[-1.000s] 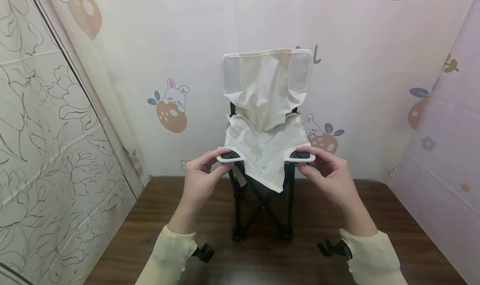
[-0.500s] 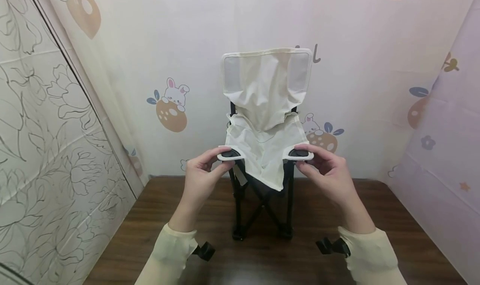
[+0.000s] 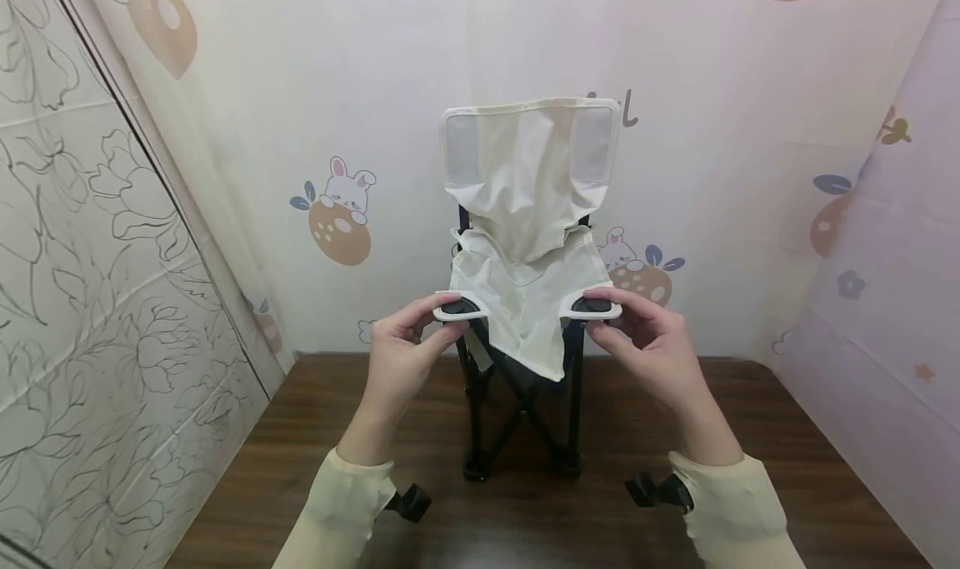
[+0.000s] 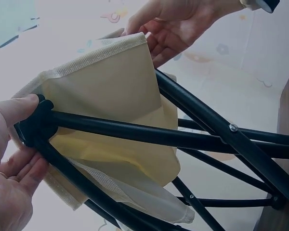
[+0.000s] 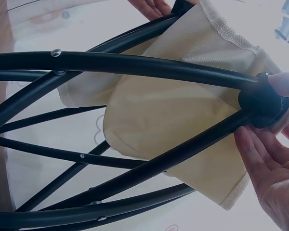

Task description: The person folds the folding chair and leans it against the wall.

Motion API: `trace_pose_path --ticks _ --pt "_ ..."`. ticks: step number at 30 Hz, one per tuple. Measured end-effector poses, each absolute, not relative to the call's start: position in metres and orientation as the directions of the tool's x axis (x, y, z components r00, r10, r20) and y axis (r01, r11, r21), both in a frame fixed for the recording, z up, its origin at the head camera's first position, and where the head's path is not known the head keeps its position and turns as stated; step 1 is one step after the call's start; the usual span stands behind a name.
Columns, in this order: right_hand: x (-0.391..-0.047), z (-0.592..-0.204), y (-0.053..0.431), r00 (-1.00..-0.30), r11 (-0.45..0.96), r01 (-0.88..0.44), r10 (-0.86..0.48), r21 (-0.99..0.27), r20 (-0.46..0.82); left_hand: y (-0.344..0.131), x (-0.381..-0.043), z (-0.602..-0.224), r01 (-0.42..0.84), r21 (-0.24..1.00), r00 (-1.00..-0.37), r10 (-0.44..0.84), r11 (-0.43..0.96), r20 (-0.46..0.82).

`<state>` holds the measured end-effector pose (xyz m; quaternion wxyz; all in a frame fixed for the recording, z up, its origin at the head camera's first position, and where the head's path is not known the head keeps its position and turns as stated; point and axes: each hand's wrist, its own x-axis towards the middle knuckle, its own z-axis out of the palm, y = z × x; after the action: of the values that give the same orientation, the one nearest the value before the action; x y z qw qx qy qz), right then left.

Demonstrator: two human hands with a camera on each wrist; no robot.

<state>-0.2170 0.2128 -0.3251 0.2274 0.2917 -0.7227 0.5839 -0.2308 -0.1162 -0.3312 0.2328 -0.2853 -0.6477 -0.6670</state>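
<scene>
here, left grip (image 3: pixel 400 342) and right grip (image 3: pixel 658 342), nearly closed, each pinch a front corner (image 3: pixel 480 313) of the white chair (image 3: pixel 528 240).

The chair (image 3: pixel 517 279) stands on the table (image 3: pixel 292 436), before the backdrop (image 3: pixel 375 69); its backrest (image 3: pixel 525 157) rises behind the seat (image 3: pixel 517 302), its legs (image 3: pixel 525 402) lie below; the left grip (image 3: pixel 405 340) touches the seat's left near corner, the right grip (image 3: pixel 648 348) its right near corner.
</scene>
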Motion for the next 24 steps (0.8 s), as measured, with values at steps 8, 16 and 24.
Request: trace_pose_path --ticks 8,16,24 --pt "-0.2198 -0.3253 0.2107 -0.723 0.124 -0.69 -0.16 -0.713 0.672 -0.1163 -0.2319 -0.3297 0.684 0.727 -0.725 0.06 -0.055 0.687" --pt "-0.2204 -0.3217 0.2087 -0.726 0.123 -0.687 -0.16 -0.716 0.669 -0.1152 -0.2326 -0.3289 0.679 0.732 -0.73 0.058 -0.052 0.681" --pt "-0.2199 -0.3205 0.2063 -0.728 0.103 -0.685 -0.157 -0.722 0.668 -0.1137 -0.2325 -0.3278 0.674 0.737 -0.735 0.061 -0.044 0.676"
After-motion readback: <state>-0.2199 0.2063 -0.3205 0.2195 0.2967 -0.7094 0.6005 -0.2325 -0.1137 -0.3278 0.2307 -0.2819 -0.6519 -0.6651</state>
